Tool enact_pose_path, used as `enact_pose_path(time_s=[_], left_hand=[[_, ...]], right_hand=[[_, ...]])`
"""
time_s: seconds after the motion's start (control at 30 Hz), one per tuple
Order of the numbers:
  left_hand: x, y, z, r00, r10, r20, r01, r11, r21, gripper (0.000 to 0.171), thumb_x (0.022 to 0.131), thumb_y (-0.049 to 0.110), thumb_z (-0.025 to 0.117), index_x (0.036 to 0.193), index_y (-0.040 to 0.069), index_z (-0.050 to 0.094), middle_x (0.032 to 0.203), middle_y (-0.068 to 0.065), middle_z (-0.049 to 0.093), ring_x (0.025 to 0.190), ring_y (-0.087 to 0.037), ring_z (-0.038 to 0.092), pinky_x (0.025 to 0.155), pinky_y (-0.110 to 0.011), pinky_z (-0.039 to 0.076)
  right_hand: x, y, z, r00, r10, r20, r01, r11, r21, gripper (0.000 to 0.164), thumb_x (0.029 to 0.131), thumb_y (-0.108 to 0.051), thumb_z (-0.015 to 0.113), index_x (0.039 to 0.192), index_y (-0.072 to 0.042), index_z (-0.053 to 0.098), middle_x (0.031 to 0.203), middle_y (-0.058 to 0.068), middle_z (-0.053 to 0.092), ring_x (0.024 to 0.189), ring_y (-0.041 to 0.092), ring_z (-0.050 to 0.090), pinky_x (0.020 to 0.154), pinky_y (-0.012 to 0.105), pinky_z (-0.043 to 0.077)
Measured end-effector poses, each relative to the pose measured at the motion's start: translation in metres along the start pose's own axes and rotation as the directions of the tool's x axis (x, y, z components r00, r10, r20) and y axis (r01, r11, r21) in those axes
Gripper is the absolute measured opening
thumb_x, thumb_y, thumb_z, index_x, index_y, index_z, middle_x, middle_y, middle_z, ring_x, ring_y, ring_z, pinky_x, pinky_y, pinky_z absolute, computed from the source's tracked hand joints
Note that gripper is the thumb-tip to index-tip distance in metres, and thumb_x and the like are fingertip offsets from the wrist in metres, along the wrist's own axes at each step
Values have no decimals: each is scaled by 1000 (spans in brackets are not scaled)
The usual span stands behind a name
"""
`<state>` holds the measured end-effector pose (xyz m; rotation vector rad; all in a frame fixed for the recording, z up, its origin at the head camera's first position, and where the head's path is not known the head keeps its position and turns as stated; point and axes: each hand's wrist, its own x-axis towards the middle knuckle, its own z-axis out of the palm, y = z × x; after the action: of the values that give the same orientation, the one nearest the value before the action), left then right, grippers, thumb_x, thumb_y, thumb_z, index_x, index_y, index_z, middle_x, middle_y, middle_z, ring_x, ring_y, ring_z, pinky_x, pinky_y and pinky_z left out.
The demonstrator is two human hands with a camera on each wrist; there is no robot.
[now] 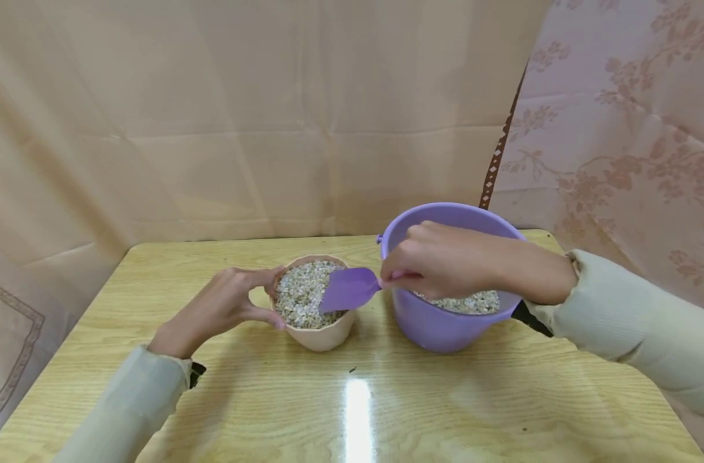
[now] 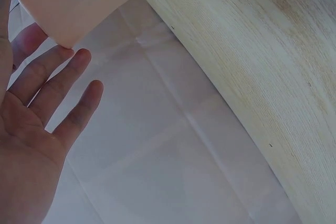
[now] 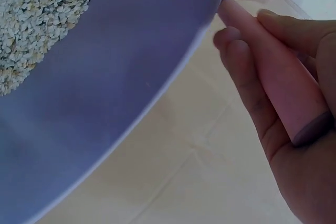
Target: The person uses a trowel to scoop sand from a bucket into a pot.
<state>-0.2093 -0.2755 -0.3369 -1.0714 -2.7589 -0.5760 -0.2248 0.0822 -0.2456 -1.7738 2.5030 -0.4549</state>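
My left hand holds a small peach flower pot by its left side, thumb toward the front and fingers toward the back. In the left wrist view, fingertips touch the pot's lower edge, while other fingers spread away from it. Pale gravel fills the pot to near its rim. My right hand grips a hand trowel by its pink handle. The trowel's purple blade lies flat over the right part of the gravel, overlapping the pot's rim in the head view.
Just right of the pot stands a purple bucket with more gravel inside, partly hidden under my right forearm. Both containers are on a wood-grain table. A beige curtain hangs behind, with a floral cloth at the right.
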Motion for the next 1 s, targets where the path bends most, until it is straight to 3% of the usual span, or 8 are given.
enact_pose_path(time_s=[0.17,0.4,0.57,0.77,1.0], left_hand=[[0,-1,0,1000,-10,10,10,1000,1,74,61,48,86,120,6,70,85,19,67,55,3,23,51,-22,31],[-1,-3,0,1000,-19,15,19,1000,-3,77,63,49,85,122,3,69,85,18,67,56,2,27,53,-22,33],[-1,-3,1,1000,-20,14,20,1000,-4,82,63,48,85,127,1,66,85,18,67,56,1,31,54,-22,35],[0,-4,1,1000,-19,14,19,1000,15,80,62,49,84,126,3,67,86,19,67,55,2,27,52,-22,33],[-3,-5,2,1000,-27,9,27,1000,6,81,66,49,83,129,1,65,86,18,68,58,2,41,58,-23,40]], right_hand=[[-13,5,-13,994,-30,-109,25,999,-45,10,94,-10,69,90,-17,76,70,-17,61,56,-7,41,54,21,42],[-39,16,-29,958,-78,-277,66,996,-54,16,83,-2,78,97,-9,78,82,-7,74,55,-10,52,49,11,42],[-63,23,-38,954,-11,-299,-10,998,-67,24,79,0,81,97,-14,78,87,-6,76,64,-6,62,56,11,47],[-87,33,-43,955,45,-294,-75,993,-90,30,77,3,80,100,-17,77,88,-6,76,68,-3,66,57,12,49],[-100,47,-26,962,79,-260,-103,992,-80,26,79,1,80,97,-18,78,86,-11,75,64,-8,58,54,11,45]])
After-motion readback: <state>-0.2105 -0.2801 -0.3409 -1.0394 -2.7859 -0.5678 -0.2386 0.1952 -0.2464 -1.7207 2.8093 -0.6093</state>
